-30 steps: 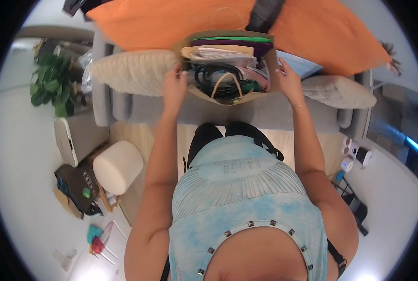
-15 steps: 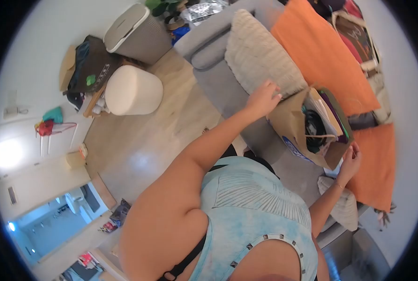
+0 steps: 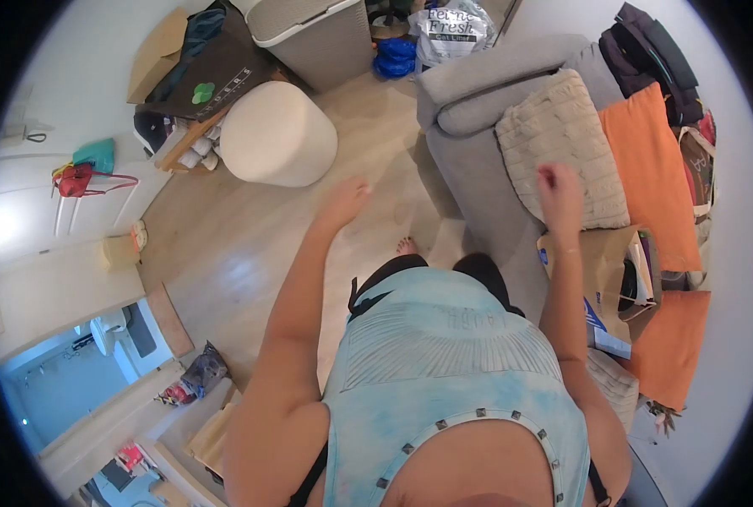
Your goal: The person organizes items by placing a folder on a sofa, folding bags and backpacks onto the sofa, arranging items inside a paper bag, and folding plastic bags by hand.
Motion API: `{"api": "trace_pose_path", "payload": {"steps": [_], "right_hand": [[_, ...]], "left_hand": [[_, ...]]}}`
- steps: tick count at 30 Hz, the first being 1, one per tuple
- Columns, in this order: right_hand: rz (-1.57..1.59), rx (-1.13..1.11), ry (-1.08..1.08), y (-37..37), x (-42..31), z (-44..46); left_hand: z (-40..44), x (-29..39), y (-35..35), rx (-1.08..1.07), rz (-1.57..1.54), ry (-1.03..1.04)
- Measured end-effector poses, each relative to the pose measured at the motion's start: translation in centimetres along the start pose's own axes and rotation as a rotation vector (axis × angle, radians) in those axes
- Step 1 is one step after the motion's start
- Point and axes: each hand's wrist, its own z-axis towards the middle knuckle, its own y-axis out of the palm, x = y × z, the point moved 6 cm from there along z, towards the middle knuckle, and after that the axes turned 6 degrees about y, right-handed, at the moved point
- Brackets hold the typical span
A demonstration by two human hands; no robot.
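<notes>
Grey sofa [image 3: 484,182] beneath a filled paper bag [image 3: 594,262], two beige cushions [image 3: 554,122] and two orange cushions [image 3: 646,173].

Plastic bag [image 3: 452,34] reads "Feline Fresh Cat Litter"; dark bag [image 3: 234,52]: green clover sign [image 3: 202,93], ltrs ending "DERS"; paper bag [image 3: 603,262] ltrs cut off; shirt [image 3: 452,338] txt v. faint

Sleeveless top [image 3: 444,296] worn, mottled pale blue and white; fanned lines [image 3: 461,351] printed across front; neckline edged with dark square studs [image 3: 480,414]. Black straps [image 3: 310,473] exposed near shoulders. Black bottoms [image 3: 483,272] worn.
</notes>
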Motion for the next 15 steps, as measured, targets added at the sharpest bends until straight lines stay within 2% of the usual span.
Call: {"api": "trace_pose_path", "payload": {"steps": [1,3,5,8,10,13,15], "right_hand": [[0.032,-0.038,-0.034,2.0,-1.7,0.5],[0.061,-0.068,-0.079,5.3,-4.5,1.7],[0.06,-0.241,-0.098,8.9,-6.7,2.9],[0.053,-0.38,-0.134,13.4,-8.8,5.2],[0.05,-0.428,-0.17,16.7,-9.8,6.8],[0.1,-0.622,-0.16,21.6,-11.7,9.2],[0.028,-0.678,-0.266,25.8,-12.7,11.0]], "left_hand": [[-1.3,-2.6,-1.1,-0.009,0.048,-0.037],[-4.3,-7.1,-2.6,-0.089,0.084,-0.254],[-7.6,-11.5,-3.0,0.009,-0.035,-0.372],[-10.9,-15.2,-2.7,-0.012,-0.004,-0.485],[-12.1,-17.4,-1.6,-0.108,-0.019,-0.617],[-10.6,-18.5,-0.9,-0.157,-0.169,-0.576],[-8.7,-18.9,-1.3,-0.153,-0.225,-0.613]]}}
